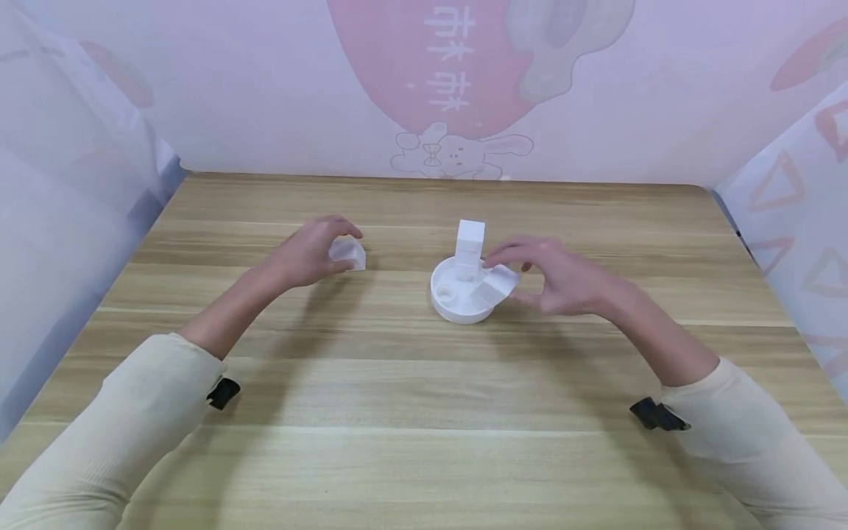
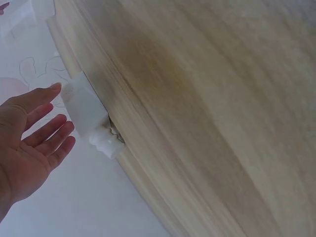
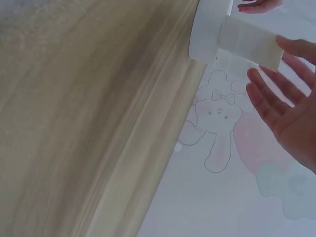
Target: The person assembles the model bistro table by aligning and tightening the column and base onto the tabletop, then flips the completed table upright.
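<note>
Dish (image 1: 462, 316) between hands (image 1: 311, 254) (image 1: 563, 276), right one pinching block (image 1: 500, 281), left grip unclear

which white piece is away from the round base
The white piece at the left hand: it is apart from the round base, whereas the upright block and the slanting block at the right hand touch it.
</note>
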Demonstrator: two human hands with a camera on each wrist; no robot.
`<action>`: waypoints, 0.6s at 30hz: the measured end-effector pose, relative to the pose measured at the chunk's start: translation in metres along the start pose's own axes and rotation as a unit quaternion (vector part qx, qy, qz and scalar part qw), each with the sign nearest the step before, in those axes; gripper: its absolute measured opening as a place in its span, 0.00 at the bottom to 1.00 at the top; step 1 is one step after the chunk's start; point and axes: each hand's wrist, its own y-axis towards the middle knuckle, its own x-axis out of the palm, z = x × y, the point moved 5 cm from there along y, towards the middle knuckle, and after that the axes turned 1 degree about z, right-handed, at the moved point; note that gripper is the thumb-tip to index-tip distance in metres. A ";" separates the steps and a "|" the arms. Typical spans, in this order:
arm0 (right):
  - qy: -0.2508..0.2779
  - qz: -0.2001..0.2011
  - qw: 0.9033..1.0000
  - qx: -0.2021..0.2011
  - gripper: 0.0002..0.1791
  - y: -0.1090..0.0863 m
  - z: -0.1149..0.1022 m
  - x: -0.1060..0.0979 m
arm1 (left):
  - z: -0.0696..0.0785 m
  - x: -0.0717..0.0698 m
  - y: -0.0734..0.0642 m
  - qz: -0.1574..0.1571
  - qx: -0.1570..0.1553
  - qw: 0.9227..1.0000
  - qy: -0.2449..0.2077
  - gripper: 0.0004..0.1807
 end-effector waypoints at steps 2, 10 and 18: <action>-0.004 0.016 1.000 0.017 0.26 -0.001 0.001 -0.001 | -0.001 0.001 0.000 -0.003 -0.004 1.000 0.005 0.22; -0.010 0.069 0.993 0.095 0.20 0.002 0.005 0.005 | -0.009 0.008 0.005 -0.027 -0.028 0.999 0.005 0.23; -0.007 0.091 0.990 0.112 0.16 0.000 0.008 0.006 | -0.009 0.008 0.007 -0.030 -0.034 0.999 0.013 0.23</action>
